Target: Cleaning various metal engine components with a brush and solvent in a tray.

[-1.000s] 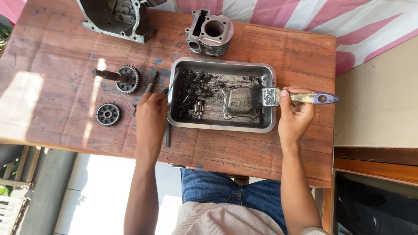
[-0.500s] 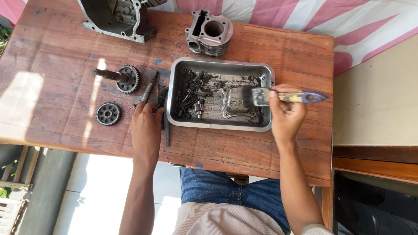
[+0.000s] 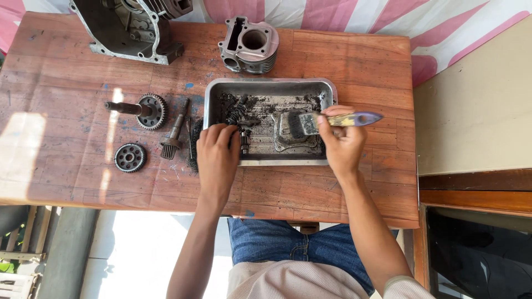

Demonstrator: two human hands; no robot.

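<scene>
**Two hands now inside the tray**

Both have closed in on the metal tray [image 3: 270, 88]. The left hand [image 3: 217, 158], earlier outside its edge, now curls over a small greasy part [image 3: 244, 138]. The right hand [image 3: 341, 145] grips the paintbrush [image 3: 332, 120], bristles moved inward onto the flat cover [image 3: 293, 135]. Beyond, gears [image 3: 131, 157] and a cylinder block [image 3: 249, 45] sit on the worn wooden table [image 3: 343, 61], striped cloth behind.

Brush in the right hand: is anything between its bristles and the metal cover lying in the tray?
Nothing visible. The brush in the right hand has its bristles directly over the cover inside the tray. The left hand sits at the tray's left side, clear of it.
</scene>
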